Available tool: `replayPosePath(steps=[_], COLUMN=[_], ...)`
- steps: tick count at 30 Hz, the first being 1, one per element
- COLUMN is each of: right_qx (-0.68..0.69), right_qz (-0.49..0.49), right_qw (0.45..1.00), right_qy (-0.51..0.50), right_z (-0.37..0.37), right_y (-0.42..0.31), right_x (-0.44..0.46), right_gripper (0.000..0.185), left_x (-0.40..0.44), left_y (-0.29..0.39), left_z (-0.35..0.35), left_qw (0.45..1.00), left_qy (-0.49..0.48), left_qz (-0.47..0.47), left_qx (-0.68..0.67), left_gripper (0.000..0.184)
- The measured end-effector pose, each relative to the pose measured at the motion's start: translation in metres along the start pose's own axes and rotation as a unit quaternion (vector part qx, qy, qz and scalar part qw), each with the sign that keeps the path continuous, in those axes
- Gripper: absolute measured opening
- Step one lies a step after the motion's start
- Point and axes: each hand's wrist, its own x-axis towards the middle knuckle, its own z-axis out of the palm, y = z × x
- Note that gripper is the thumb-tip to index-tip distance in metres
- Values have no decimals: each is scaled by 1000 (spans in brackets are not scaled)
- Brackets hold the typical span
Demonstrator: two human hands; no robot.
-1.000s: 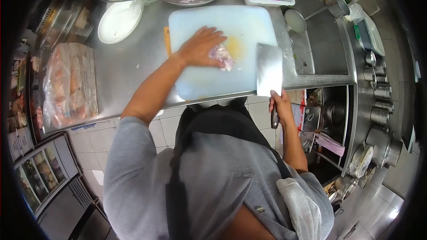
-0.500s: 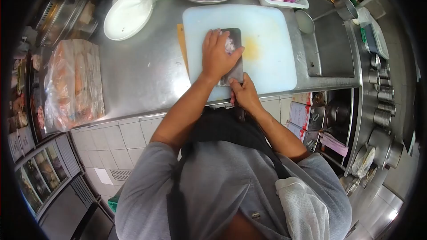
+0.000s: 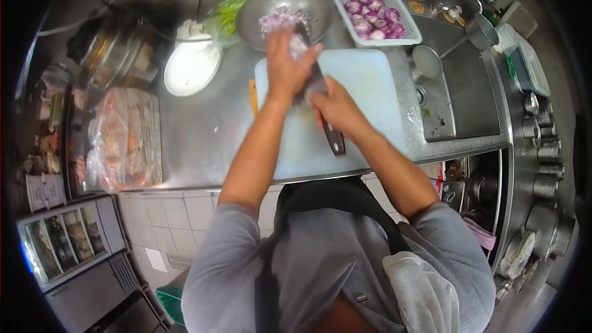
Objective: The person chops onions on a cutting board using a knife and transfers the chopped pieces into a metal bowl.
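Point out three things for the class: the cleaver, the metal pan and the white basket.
Cleaver (image 3: 334,140): head view, on its dark handle.
Metal pan (image 3: 248,20): head view, on its bare inner wall.
White basket (image 3: 390,42): head view, on its near rim.

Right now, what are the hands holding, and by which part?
The right hand grips the cleaver where its handle meets the blade. The left hand is over the blade and some chopped onion; blur hides its exact hold.

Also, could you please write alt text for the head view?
A person's right-hand grip holds a cleaver, and the left-hand grip partly covers chopped onion on its blade, at a metal pan with more. A pale cutting board lies beneath.
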Motion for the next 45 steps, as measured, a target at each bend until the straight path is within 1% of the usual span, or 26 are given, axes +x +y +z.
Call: replayPosePath(steps=[2, 5, 6, 7, 8, 10, 12, 14, 15, 17, 20, 22, 24, 26, 28, 30, 32, 33, 34, 36, 38, 40, 41, 43, 44, 45], right_qx=[4, 49, 63, 14, -12, -81, -265, -337, -367, -387, -378, -362, -359, -363, -364, -361, -367, -374, -375, -375, -376, -371, -365, -360, -361, -324], right_qz=[-8, -3, -4, 8, -10, -31, -51, -28, -53, -32, -16, -10, -13, -9, -9, -11, -13, -19, -16, -18, -10, -9, -12, -7, 48, 61], right_qw=[1000, 998, 997, 1000, 1000, 996, 960, 938, 924, 918, 923, 929, 931, 929, 930, 932, 929, 927, 926, 926, 925, 925, 927, 926, 927, 939], right_qy=[-20, -30, -34, 15, 3, -8, 72, 80, 92, 84, 76, 72, 73, 68, 55, 37, 40, 37, 43, 43, 52, 78, 89, 114, 96, 99], right_z=[-16, -40, -48, -59, -75, -114, -138, -153, -159, -165, -173, -172, -172, -173, -174, -178, -178, -179, -179, -177, -174, -175, -176, -176, -179, -181], right_y=[-43, -68, -70, -75, -59, -22, 11, 37, 57, 94, 102, 105, 108, 106, 104, 101, 100, 100, 102, 109, 111, 114, 116, 112, 105, 102], right_x=[39, 65, 70, 49, 38, 1, -62, -116, -133, -155, -153, -150, -144, -140, -138, -135, -137, -136, -136, -137, -139, -140, -141, -141, -140, -139], right_gripper=[21, 24, 24, 27, 29, 31, 29, 24, 19, 17, 14, 13, 13, 14, 14, 14, 14, 14, 13, 13, 15, 17, 18, 22, 23, 24], left_x=[48, 100, 113, 123, 126, 112, 125, 138, 141, 146, 158, 172, 185, 195, 193, 186, 178, 178, 178, 173, 178, 180, 174, 145, 125, 102], left_y=[-5, -32, -41, -53, -68, -122, -135, -122, -124, -126, -119, -123, -129, -80, -55, -54, -54, -63, -69, -60, -60, -43, -32, 13, 22, 22], left_z=[13, 35, 44, 53, 58, 64, 66, 65, 66, 67, 79, 98, 127, 162, 203, 243, 276, 290, 297, 292, 283, 257, 241, 183, 153, 121], left_qw=[990, 996, 992, 986, 978, 898, 866, 913, 897, 849, 870, 879, 865, 905, 903, 874, 805, 798, 792, 818, 848, 916, 921, 953, 953, 960], left_qy=[-5, -71, -78, -80, -81, -70, -66, -89, -137, -227, -171, -111, -48, -217, -330, -390, -472, -481, -487, -420, -403, -372, -346, -292, -291, -280], left_qz=[103, -2, -10, -18, -32, 75, 72, -38, -84, -177, -147, 16, 177, 48, 1, 83, 27, 8, -13, 3, 12, -115, -176, -72, -63, -34], left_qx=[96, 54, 98, 143, 187, 427, 491, 396, 412, 443, 439, 464, 467, 363, 277, 277, 359, 362, 368, 392, 345, 96, -37, -20, -59, 0], left_gripper=[60, 50, 46, 43, 41, 39, 38, 39, 39, 41, 43, 48, 53, 59, 60, 62, 64, 64, 65, 62, 55, 53, 52, 52, 55, 56])
